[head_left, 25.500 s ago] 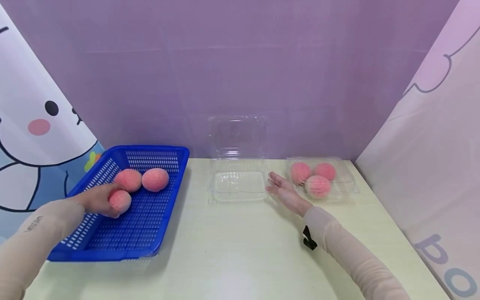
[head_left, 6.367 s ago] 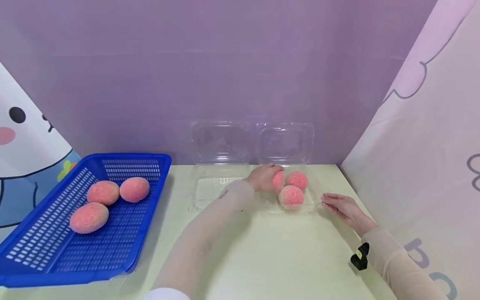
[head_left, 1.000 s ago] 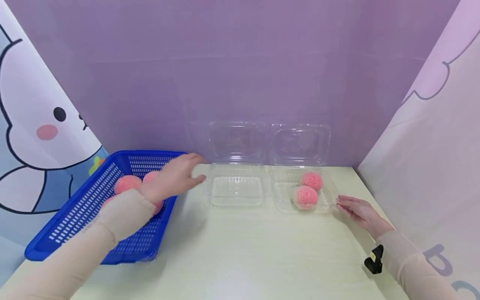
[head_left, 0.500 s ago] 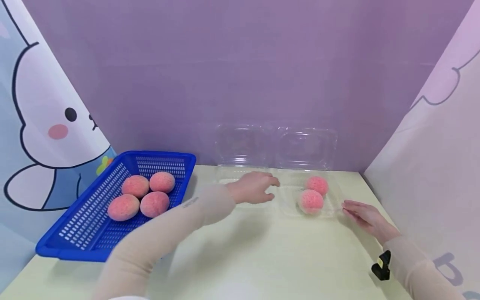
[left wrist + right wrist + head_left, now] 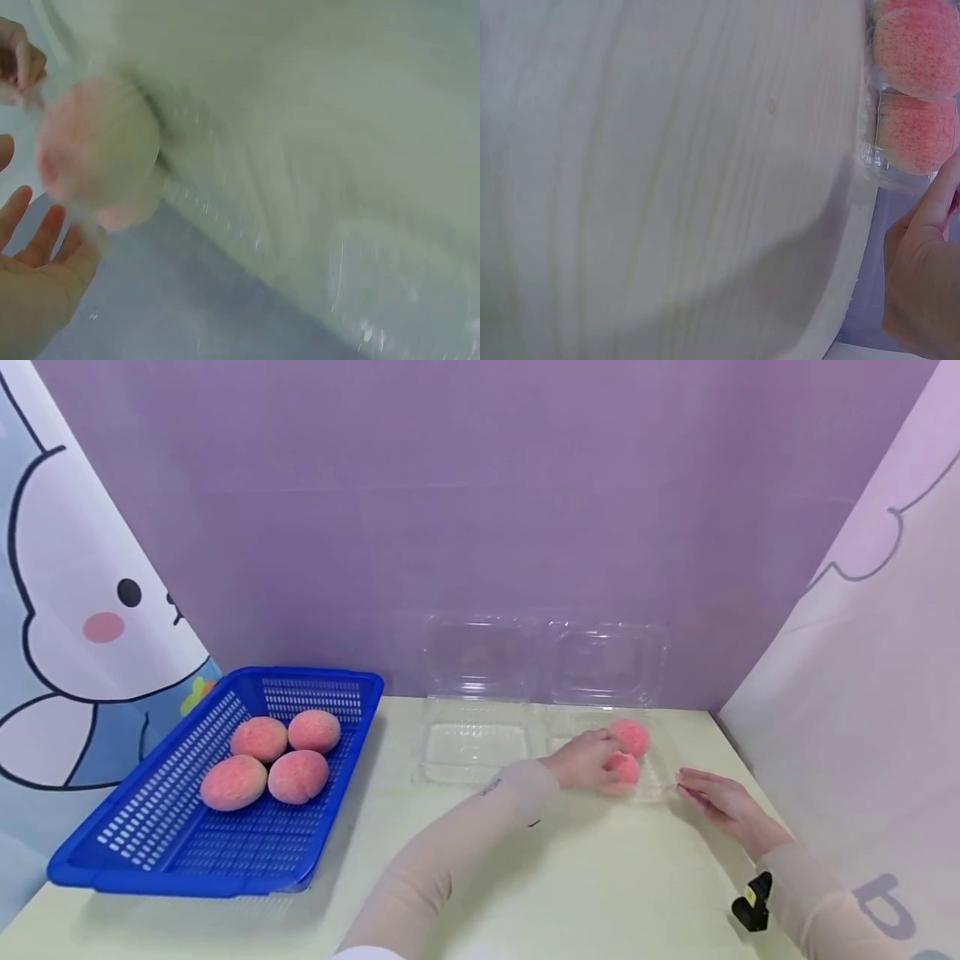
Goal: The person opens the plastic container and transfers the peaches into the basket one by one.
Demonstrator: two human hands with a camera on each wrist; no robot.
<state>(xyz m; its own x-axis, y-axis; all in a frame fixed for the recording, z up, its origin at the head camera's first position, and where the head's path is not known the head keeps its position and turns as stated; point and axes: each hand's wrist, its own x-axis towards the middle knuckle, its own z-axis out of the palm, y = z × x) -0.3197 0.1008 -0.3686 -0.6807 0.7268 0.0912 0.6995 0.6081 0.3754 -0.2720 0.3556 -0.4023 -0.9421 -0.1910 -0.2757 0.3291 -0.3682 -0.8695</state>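
Observation:
Two pink peaches, the front one (image 5: 624, 770) and the rear one (image 5: 628, 737), sit in the right-hand clear plastic clamshell box (image 5: 654, 789), whose lid (image 5: 607, 664) stands up. My left hand (image 5: 588, 760) reaches over the box from the left, fingertips right at the front peach. In the left wrist view its fingers (image 5: 45, 247) are spread beside the peach (image 5: 101, 142), blurred by motion. At the box's right edge, my right hand (image 5: 731, 810) pinches the rim between thumb and fingers. The right wrist view shows that hand (image 5: 930, 262) close to the peaches (image 5: 919, 131).
Several peaches (image 5: 298, 777) lie in the blue perforated basket (image 5: 330, 827) at the left. A second clear box (image 5: 477, 747) without fruit stands with its lid raised, left of the first. A purple wall backs the pale table (image 5: 600, 885).
My left hand has moved right from over the basket to the front peach; my right hand stays at the box. Earlier, the right box held three peaches, its lid down; the basket now has one more.

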